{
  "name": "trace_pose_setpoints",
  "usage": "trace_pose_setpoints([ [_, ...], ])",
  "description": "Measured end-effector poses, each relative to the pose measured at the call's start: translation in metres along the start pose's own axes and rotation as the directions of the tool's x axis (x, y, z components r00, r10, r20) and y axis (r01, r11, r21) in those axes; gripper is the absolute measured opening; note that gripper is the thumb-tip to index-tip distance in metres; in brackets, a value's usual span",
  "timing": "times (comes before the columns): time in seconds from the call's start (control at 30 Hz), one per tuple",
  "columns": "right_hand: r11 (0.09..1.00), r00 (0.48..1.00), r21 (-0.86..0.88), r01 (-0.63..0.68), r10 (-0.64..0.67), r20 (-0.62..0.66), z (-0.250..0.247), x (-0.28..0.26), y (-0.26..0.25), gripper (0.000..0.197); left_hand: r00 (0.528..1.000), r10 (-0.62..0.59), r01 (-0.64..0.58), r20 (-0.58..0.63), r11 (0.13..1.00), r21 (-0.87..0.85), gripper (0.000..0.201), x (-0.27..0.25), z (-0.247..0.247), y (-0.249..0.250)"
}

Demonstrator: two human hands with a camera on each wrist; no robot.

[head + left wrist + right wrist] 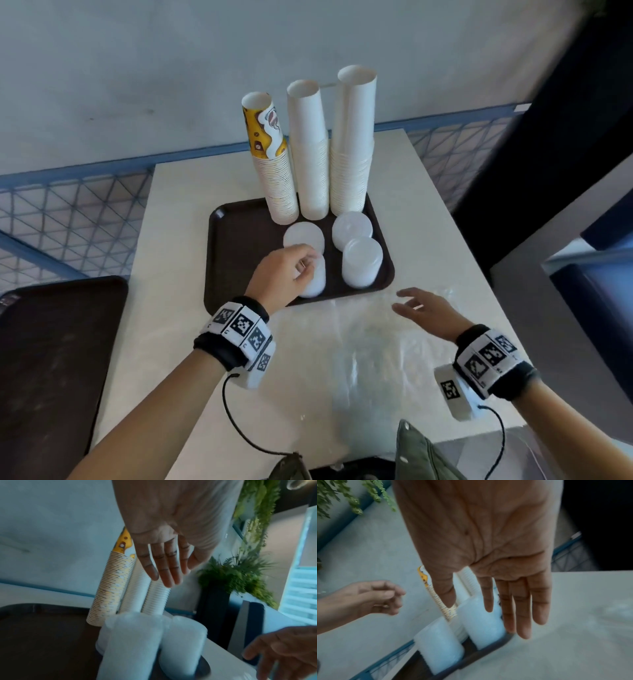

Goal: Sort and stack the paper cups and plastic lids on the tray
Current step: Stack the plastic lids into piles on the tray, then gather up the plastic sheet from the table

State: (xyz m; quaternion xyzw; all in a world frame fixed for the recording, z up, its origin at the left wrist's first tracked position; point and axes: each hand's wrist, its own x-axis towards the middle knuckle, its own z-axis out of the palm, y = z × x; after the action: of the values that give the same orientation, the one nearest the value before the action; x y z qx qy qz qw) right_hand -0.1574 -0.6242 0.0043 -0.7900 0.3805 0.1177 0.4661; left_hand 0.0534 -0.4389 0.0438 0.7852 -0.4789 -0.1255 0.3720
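A dark brown tray [239,257] holds three tall cup stacks at its back: one yellow-patterned [274,164], two plain white [308,154] [352,144]. In front stand several stacks of translucent white lids [362,262]. My left hand [294,270] hovers over the near-left lid stack [317,284], partly hiding it; its fingers [164,568] are relaxed and hold nothing. My right hand [421,308] floats open above the table, right of the tray's near corner, its fingers [513,601] straight and empty.
A crumpled clear plastic bag [359,342] lies on the white table between my hands. A dark surface [51,359] sits to the left of the table. Blue mesh railing [68,212] runs behind. Green fabric [421,452] shows at the near edge.
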Motion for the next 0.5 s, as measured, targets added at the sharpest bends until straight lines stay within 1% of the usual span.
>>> trace_pose_setpoints([
  [0.07,0.998,0.996,0.027,-0.063,0.065,-0.060,-0.007,-0.015,0.025,0.042,0.988,-0.052,0.044,0.146,0.997,0.059,0.019,-0.016,0.015,0.006],
  [0.13,0.991,0.986,0.052,-0.122,0.127,-0.106,-0.010,-0.031,0.052,0.043,0.947,-0.117,0.078,0.298,0.987,0.138,0.019,-0.029,0.029,0.011],
  [0.2,0.982,0.974,0.073,-0.176,0.184,-0.134,-0.005,-0.048,0.077,0.044,0.889,-0.162,0.070,0.428,0.972,0.223,0.022,-0.041,0.041,0.016],
  [0.27,0.965,0.959,0.103,-0.243,0.254,-0.124,0.007,-0.070,0.099,0.044,0.810,-0.208,0.044,0.548,0.954,0.298,0.027,-0.055,0.053,0.021],
  [0.33,0.948,0.948,0.142,-0.285,0.301,-0.102,0.018,-0.088,0.115,0.041,0.740,-0.242,0.021,0.628,0.941,0.338,0.031,-0.070,0.070,0.024],
  [0.37,0.942,0.945,0.157,-0.297,0.313,-0.093,0.024,-0.095,0.120,0.040,0.717,-0.245,0.002,0.652,0.937,0.349,0.033,-0.076,0.079,0.024],
  [0.43,0.937,0.940,0.175,-0.303,0.324,-0.107,0.033,-0.105,0.128,0.041,0.694,-0.232,-0.057,0.682,0.926,0.373,0.038,-0.087,0.097,0.025],
  [0.5,0.932,0.938,0.219,-0.290,0.322,-0.130,0.040,-0.111,0.131,0.040,0.688,-0.216,-0.130,0.693,0.903,0.410,0.046,-0.097,0.115,0.027],
])
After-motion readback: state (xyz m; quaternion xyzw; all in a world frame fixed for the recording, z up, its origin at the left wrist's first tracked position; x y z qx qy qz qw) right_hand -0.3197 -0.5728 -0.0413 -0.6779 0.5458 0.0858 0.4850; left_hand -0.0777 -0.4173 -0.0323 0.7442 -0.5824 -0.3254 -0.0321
